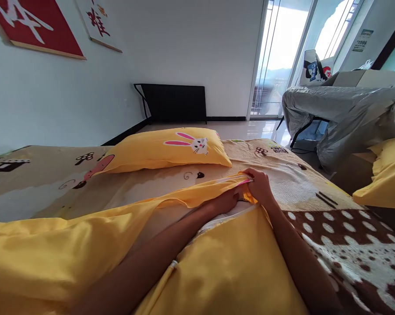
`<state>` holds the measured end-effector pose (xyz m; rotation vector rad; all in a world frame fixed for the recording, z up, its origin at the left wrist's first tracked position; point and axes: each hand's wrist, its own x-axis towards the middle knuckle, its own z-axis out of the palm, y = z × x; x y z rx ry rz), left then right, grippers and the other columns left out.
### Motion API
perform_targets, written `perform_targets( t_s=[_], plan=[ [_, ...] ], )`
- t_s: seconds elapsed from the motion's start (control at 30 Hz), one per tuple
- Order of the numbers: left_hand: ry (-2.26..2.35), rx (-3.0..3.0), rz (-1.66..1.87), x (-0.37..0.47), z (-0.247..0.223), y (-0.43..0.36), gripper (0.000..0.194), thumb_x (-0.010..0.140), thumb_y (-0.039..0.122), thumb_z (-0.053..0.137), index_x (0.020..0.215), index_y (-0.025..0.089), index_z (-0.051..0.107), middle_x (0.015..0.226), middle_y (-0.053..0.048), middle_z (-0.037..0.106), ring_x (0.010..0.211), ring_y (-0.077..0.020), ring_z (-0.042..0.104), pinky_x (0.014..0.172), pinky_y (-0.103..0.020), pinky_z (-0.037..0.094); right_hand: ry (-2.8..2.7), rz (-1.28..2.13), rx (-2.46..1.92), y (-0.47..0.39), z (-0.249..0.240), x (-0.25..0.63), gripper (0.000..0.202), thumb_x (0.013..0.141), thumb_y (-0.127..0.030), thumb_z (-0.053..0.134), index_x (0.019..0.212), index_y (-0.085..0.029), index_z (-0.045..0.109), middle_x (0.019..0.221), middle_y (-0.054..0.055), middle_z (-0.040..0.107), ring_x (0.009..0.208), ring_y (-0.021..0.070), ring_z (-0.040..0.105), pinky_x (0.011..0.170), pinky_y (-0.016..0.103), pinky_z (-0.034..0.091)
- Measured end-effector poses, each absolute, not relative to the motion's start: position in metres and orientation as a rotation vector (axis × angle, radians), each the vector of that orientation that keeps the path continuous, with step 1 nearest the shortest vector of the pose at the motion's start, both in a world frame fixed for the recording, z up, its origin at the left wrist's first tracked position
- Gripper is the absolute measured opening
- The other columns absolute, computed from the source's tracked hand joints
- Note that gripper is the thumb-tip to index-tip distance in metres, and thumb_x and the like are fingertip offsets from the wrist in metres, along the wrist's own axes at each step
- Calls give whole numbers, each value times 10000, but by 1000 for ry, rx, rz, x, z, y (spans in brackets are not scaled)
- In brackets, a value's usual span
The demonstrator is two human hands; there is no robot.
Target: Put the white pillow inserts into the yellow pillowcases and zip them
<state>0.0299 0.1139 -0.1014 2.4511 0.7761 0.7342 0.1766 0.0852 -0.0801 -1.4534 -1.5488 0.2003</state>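
A yellow pillowcase [237,262] lies across the front, its long edge opening gaping and a white pillow [217,221] showing inside. My left hand [227,201] reaches through the opening to the far corner. Its fingers are curled, and what they grip is hidden by the cloth. Pinched in my right hand [260,187] is that corner of the pillowcase, with the upper flap stretched away to the left. Both hands are close together, nearly touching.
Beyond, a yellow pillow with a rabbit print [164,151] lies on the patterned blanket [315,192]. Another yellow pillow [384,175] is at the right. A plastic-covered table [342,98] holds a cardboard box [365,78]. A black panel [174,103] leans by the wall.
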Motion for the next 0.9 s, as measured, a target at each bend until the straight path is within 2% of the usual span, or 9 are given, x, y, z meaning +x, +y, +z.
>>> perform_targets(
  t_s=[0.17,0.3,0.37,0.47,0.57,0.67,0.83,0.9],
  plan=[
    [924,2472,684,19,-98,105,449,836,226,459,1282,242,510,1291,-55,569,1165,-249,534,1040,-442,389,-1288,589,-1293,94,-88,180,228,532,-190,489,699,-179,643,656,0,650,634,158,562,587,248,419],
    [876,2624,680,16,-86,95,472,830,228,483,1301,250,475,1338,-50,528,1235,-238,475,1062,-419,358,-1092,992,-1160,97,-90,181,145,500,-225,571,626,-167,611,560,-31,587,521,116,501,507,225,395],
    [913,2694,581,16,-79,90,461,843,247,468,1305,244,461,1273,-71,580,1172,-246,532,1003,-415,414,-1074,1024,-1165,97,-90,182,150,493,-212,574,624,-160,626,551,-30,587,504,113,497,482,218,382],
    [1015,2789,388,15,-72,82,438,854,266,435,1285,199,473,1028,-114,685,958,-274,641,835,-411,506,-1065,1036,-1169,96,-89,185,163,500,-209,565,632,-155,644,548,-23,597,490,119,504,454,216,370],
    [1018,2904,267,14,-71,79,402,849,236,415,1235,220,526,861,-95,701,801,-264,666,740,-389,523,-1034,1053,-1147,96,-89,185,166,494,-202,549,623,-156,642,540,-27,595,480,115,505,447,210,372],
    [941,3008,233,13,-73,80,402,846,211,412,1224,273,532,819,-57,696,757,-226,662,728,-350,520,-1019,1060,-1121,96,-89,183,159,493,-202,547,618,-160,637,536,-32,589,480,111,508,448,205,370],
    [962,3012,268,12,-75,79,408,832,209,399,1224,195,513,796,-77,689,751,-224,654,720,-336,513,-1018,1118,-1015,94,-86,179,157,496,-199,619,644,-155,644,588,-23,617,507,106,527,482,205,388],
    [993,2935,305,11,-73,78,428,824,232,409,1241,198,499,801,-74,688,763,-227,653,709,-328,510,-1014,1099,-1003,94,-86,178,162,497,-193,628,652,-152,650,598,-19,625,515,107,530,494,206,401]
  ],
)
